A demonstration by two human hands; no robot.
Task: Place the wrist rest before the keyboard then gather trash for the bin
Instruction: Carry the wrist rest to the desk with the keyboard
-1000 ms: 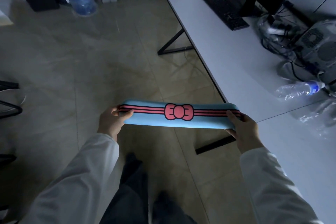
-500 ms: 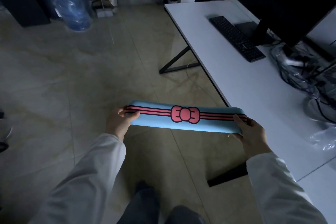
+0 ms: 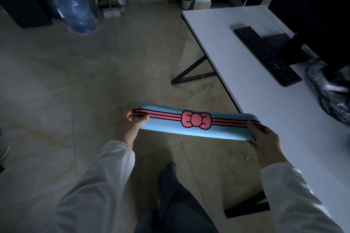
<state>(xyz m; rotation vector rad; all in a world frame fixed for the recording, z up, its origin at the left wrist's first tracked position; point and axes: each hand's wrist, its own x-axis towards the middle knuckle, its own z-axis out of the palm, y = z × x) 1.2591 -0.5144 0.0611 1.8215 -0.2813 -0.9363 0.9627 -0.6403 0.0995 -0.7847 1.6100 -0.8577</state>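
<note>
Low in the middle of the frame, over the floor and short of the counter (image 3: pixel 265 100), the rest (image 3: pixel 197 124) hangs between both hands; the left hand (image 3: pixel 128 128) pinches its left end, thumb on top and fingers (image 3: pixel 132 114) curled over the far edge; the right hand (image 3: pixel 265 138) clamps the right end, thumb across the stripe. Its long axis runs left to right, dipping slightly rightward, bow face up; the keyboard (image 3: pixel 267 55), at upper right, lies along the counter's depth, so I judge the rest needs turning to lie parallel; carry it level, set it just beside the keyboard's near long edge, and let go with both hands together.
</note>
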